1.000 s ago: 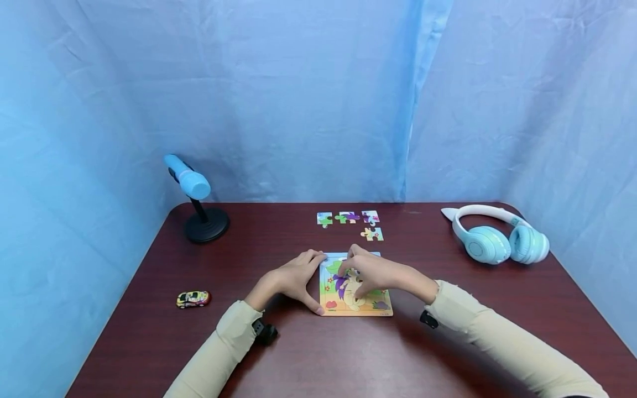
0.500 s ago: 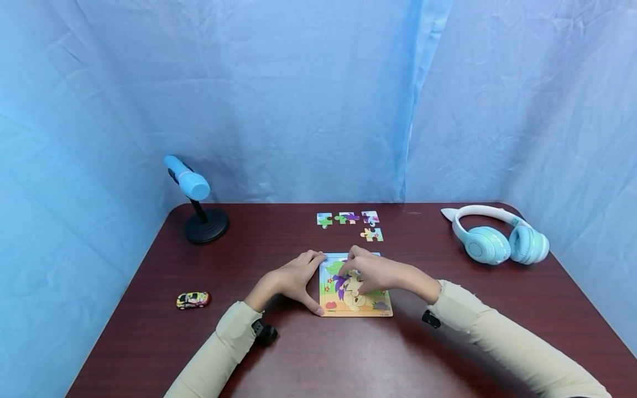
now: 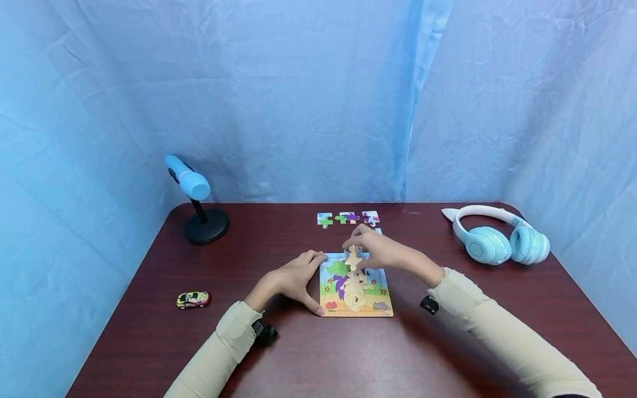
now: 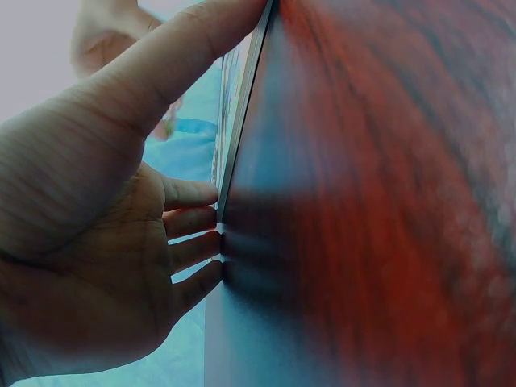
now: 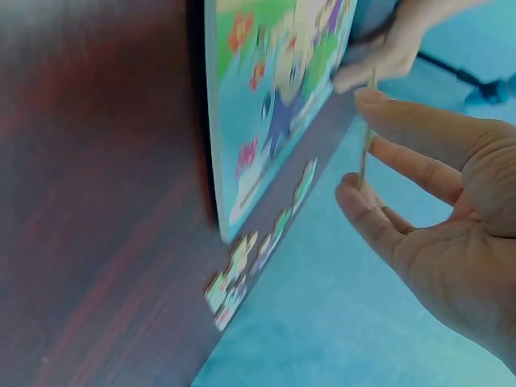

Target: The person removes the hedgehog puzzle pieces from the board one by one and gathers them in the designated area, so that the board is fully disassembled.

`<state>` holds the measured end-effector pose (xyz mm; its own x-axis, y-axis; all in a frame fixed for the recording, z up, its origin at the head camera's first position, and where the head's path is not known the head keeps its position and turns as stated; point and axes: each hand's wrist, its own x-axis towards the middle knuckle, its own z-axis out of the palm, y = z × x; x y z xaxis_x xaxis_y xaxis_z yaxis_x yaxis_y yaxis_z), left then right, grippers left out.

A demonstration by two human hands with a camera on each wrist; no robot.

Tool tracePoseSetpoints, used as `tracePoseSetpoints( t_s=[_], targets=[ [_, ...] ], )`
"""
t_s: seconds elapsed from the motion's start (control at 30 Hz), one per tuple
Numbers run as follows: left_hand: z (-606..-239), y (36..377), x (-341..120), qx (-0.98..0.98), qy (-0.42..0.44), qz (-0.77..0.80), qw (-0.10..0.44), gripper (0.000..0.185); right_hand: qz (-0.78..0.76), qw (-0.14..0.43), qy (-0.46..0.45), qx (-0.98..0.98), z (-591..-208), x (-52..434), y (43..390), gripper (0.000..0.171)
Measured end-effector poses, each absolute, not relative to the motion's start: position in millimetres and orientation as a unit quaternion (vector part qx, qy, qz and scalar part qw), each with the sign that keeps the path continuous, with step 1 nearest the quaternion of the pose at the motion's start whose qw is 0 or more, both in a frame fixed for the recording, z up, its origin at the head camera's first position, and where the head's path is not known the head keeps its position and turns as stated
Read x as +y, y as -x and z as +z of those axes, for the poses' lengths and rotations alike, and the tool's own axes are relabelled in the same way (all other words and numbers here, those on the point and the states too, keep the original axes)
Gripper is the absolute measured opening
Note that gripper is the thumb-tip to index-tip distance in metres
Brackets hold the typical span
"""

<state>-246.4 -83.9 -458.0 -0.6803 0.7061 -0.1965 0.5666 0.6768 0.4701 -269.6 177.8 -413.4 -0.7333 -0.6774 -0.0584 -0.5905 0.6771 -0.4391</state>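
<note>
A square picture puzzle board [image 3: 343, 305], showing a cartoon animal with purple hair, lies flat on the table. My left hand [image 3: 296, 278] rests along its left side, thumb at the near corner and fingertips at the far one. In the left wrist view those fingers [image 4: 193, 242] look fairly straight against the board's edge. Over the far part of the board, my right hand [image 3: 380, 250] pinches a cream puzzle piece [image 3: 353, 260] between thumb and fingertips. The right wrist view shows this piece [image 5: 366, 133] edge-on, raised clear of the board.
Several loose puzzle pieces [image 3: 346, 218] lie beyond the board, one partly hidden by my right hand. A blue microphone [image 3: 188, 178] on a black stand is at back left. A toy car [image 3: 193, 299] lies left, headphones [image 3: 487, 243] right. Blue curtains [image 3: 298, 99] surround the table.
My right hand has lifted the cream piece out of the board's middle and moved up and toward the far edge. The left hand has stayed in place.
</note>
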Motion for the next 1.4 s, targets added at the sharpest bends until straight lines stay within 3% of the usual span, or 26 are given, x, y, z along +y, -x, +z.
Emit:
tracePoseSetpoints(
  t_s=[0.4, 1.4],
  targets=[
    [-457, 246, -84, 0.899, -0.352, 0.184, 0.182, 0.125, -0.226, 0.075, 0.295, 0.925, -428, 186, 313, 0.039],
    [-456, 245, -82, 0.898, -0.351, 0.189, 0.188, 0.125, -0.226, 0.086, 0.287, 0.927, -451, 185, 342, 0.029]
  ],
)
